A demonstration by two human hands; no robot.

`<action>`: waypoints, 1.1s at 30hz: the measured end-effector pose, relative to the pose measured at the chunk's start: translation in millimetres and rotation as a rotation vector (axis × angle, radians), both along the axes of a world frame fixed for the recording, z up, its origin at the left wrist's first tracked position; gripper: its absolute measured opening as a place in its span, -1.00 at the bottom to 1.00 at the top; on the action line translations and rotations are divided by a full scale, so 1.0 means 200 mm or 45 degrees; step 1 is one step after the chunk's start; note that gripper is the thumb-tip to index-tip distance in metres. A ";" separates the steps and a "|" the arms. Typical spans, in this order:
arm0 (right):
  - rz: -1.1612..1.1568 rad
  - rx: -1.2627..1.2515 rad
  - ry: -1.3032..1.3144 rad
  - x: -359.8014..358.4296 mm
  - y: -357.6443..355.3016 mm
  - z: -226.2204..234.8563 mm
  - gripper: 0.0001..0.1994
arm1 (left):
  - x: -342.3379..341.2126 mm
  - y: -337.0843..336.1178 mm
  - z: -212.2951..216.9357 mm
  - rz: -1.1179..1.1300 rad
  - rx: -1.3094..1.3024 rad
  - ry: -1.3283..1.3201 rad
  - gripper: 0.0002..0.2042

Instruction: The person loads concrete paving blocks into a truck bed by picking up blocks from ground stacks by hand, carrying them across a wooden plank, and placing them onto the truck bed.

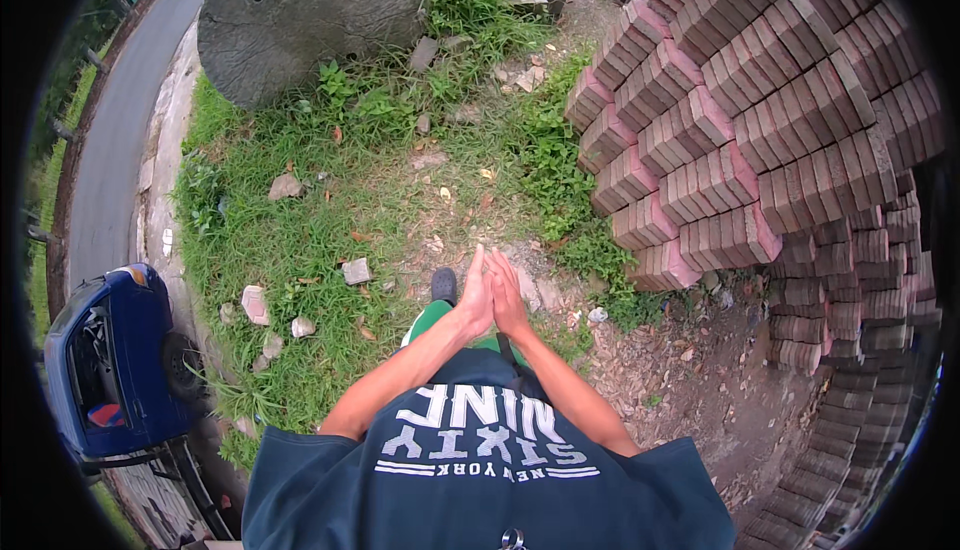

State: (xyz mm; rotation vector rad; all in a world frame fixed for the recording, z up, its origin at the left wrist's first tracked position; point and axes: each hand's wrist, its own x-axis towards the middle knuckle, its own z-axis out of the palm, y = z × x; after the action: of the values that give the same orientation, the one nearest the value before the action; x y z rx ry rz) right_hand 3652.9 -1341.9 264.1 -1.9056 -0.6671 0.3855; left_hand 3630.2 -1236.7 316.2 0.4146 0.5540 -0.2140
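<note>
My left hand (475, 295) and my right hand (507, 295) are pressed flat together, palm to palm, in front of my body, with the fingers straight and pointing away from me. Neither hand holds anything. Below them show my dark teal shirt (480, 470), a green trouser leg (430, 318) and a dark shoe (443, 283) on the grass. The nearest bricks (665, 265) lie about an arm's length to the right of my hands.
A tall stack of reddish bricks (760, 130) fills the right side. A large round stone slab (310, 15) stands at the far left-centre. Loose stones (356, 271) lie in the grass. A blue vehicle (120, 360) sits at lower left beside a paved road (125, 120).
</note>
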 end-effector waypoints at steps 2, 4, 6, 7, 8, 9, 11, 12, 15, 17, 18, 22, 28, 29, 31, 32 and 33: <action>-0.198 -0.095 0.009 0.29 0.09 -0.10 -0.47 | 0.16 0.15 0.06 -0.101 0.035 -0.132 -0.09; -0.409 -0.183 0.017 0.56 0.12 -0.21 -0.49 | 0.37 0.34 0.27 -0.049 -0.204 -0.286 -0.11; -0.714 0.030 0.441 0.85 0.12 -0.32 -0.57 | 0.62 0.51 0.40 0.066 -0.423 -0.467 -0.21; -0.782 0.035 0.591 0.97 0.09 -0.36 -0.61 | 0.76 0.60 0.37 0.049 -0.423 -0.465 -0.21; -0.841 0.039 0.743 1.06 0.06 -0.39 -0.62 | 0.91 0.69 0.31 0.046 -0.193 -0.398 -0.28; -0.903 -0.049 0.801 1.13 0.02 -0.43 -0.61 | 1.05 0.76 0.24 0.037 0.036 -0.329 -0.34; -0.983 -0.155 0.867 1.28 -0.03 -0.53 -0.62 | 1.32 0.86 0.04 0.140 0.069 -0.157 -0.50; -0.999 -0.176 0.874 1.38 -0.03 -0.60 -0.65 | 1.43 0.94 -0.17 0.124 0.170 -0.021 -0.58; -1.050 -0.153 0.909 1.74 0.04 -0.76 -0.76 | 1.79 1.02 -0.40 -0.059 0.450 0.208 -0.72; -1.060 -0.075 0.893 2.03 0.14 -0.83 -0.85 | 2.03 1.09 -0.43 -0.198 0.623 0.321 -0.74; -1.100 -0.118 0.908 2.19 0.19 -0.86 -0.87 | 2.15 1.13 -0.43 -0.354 0.790 0.383 -0.70; -0.807 -0.261 0.979 3.00 0.56 -0.68 -0.81 | 2.69 1.40 -0.40 -0.690 1.388 0.188 -0.64; -0.438 -0.085 0.810 4.06 1.15 -0.30 -0.74 | 3.64 1.68 -0.24 -0.598 1.641 -0.152 -0.84; -0.411 -0.019 0.805 4.20 1.24 -0.23 -0.73 | 3.79 1.72 -0.23 -0.591 1.638 -0.140 -0.84; -0.414 0.042 0.796 4.45 1.35 -0.15 -0.72 | 4.11 1.79 -0.25 -0.538 1.614 -0.163 -0.83; -0.431 0.109 0.784 4.58 1.40 -0.11 -0.72 | 4.28 1.82 -0.25 -0.614 1.598 -0.175 -0.82; -0.427 0.119 0.782 4.70 1.45 -0.07 -0.72 | 4.45 1.86 -0.26 -0.687 1.588 -0.184 -0.81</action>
State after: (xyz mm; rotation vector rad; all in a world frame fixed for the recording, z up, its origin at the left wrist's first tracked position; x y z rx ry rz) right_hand 4592.1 -1052.6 249.2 -1.6449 0.0404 0.6676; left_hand 4519.6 -864.6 264.9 1.7867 0.3647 -0.3353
